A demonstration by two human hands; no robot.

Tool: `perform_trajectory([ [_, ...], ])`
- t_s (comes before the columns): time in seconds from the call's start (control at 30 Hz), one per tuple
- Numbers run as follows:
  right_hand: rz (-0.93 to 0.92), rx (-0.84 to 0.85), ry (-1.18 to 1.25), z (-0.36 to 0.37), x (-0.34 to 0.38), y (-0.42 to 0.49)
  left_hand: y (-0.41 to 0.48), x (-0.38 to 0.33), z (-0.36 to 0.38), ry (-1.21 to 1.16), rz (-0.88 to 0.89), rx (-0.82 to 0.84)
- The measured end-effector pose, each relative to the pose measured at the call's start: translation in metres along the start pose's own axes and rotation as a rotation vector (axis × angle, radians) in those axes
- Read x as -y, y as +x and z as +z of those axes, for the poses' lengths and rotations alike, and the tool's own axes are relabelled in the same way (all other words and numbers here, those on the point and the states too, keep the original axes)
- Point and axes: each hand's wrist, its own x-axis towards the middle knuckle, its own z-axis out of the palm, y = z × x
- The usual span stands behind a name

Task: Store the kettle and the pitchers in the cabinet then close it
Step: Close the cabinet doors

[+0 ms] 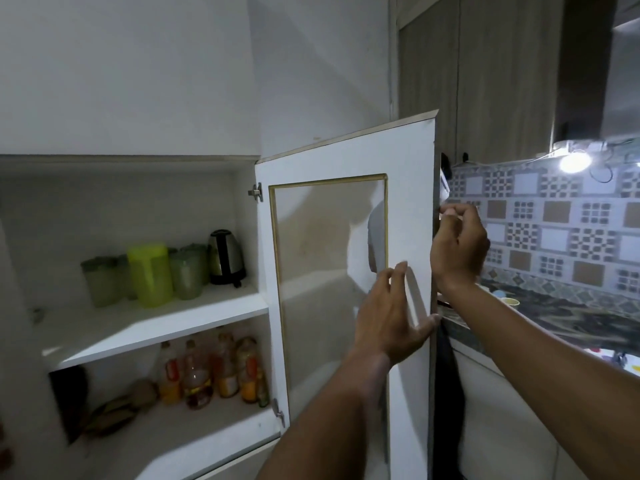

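Head view: the cabinet door (346, 271) stands open at frame centre, its free edge upright. The right hand (457, 247) curls loosely just behind that edge (contact unclear); the left hand (391, 320) lies flat on it, holding nothing. Kettle (227, 256) and pitchers (149, 271) sit shelved centre-left, clear of the swing.

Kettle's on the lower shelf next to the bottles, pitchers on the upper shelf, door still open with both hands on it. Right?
Not quite. In the head view the kettle stands on the upper shelf, right of the pitchers, not below with the bottles. The rest holds: the door is open, left hand and right hand at its free edge.
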Motion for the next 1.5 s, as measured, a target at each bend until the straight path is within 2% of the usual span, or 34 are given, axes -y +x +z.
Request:
perform_trajectory([
  [0.23,-0.039,0.266,0.340,0.025,0.057,-0.036,-0.049,0.025,-0.063,0.076,0.042,-0.243],
  [0.37,-0.017,0.402,0.394,0.054,0.092,-0.075,-0.095,0.053,-0.111,0.123,0.042,-0.329],
  [0.63,-0.284,0.665,0.323,0.126,0.165,-0.185,-0.169,0.127,-0.219,0.310,-0.225,-0.483],
  [0.83,-0.418,0.901,0.294,0.191,0.192,-0.262,-0.204,0.197,-0.281,0.337,-0.438,-0.556],
  [0.93,-0.480,0.998,0.193,0.228,0.194,-0.287,-0.206,0.237,-0.306,0.309,-0.527,-0.550],
  [1.07,-0.621,1.027,0.123,0.283,0.193,-0.308,-0.205,0.295,-0.336,0.283,-0.556,-0.551],
  [1.37,-0.730,1.109,-0.021,0.383,0.188,-0.352,-0.192,0.414,-0.375,0.292,-0.610,-0.523],
  [1.43,-0.751,1.122,-0.059,0.405,0.185,-0.360,-0.189,0.438,-0.377,0.406,-0.601,-0.493],
  [1.5,-0.785,1.115,-0.102,0.427,0.179,-0.371,-0.190,0.466,-0.375,0.648,-0.530,-0.446],
])
